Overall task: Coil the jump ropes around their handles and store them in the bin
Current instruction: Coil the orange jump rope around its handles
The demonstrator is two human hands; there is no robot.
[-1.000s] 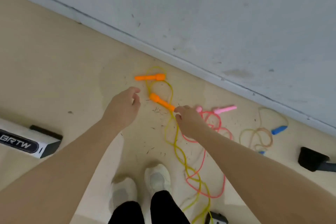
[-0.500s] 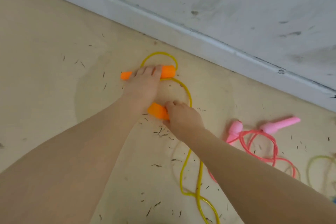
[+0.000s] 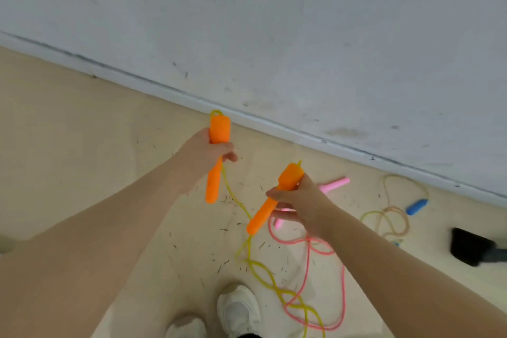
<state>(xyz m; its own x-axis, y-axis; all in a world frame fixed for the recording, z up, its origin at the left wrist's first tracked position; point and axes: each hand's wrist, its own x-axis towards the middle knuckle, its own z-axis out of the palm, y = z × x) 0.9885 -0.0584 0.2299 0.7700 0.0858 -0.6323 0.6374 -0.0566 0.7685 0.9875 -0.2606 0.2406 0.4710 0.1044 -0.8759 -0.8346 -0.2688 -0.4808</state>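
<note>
Presently, left hand [image 3: 204, 151] grips one orange handle [image 3: 216, 156], right hand [image 3: 297, 199] at 4 o'clock grips the other orange handle [image 3: 274, 197], yellow rope [image 3: 267, 273] trailing to floor [image 3: 82, 173].

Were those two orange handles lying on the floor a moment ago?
Yes. Both orange handles have been lifted off the floor; the left hand and right hand each grip one, yellow rope trailing down.

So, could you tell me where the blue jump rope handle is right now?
In the head view, the blue handle lies on the floor at the far right near the wall, beside its tan rope, right of the pink handle.
</note>
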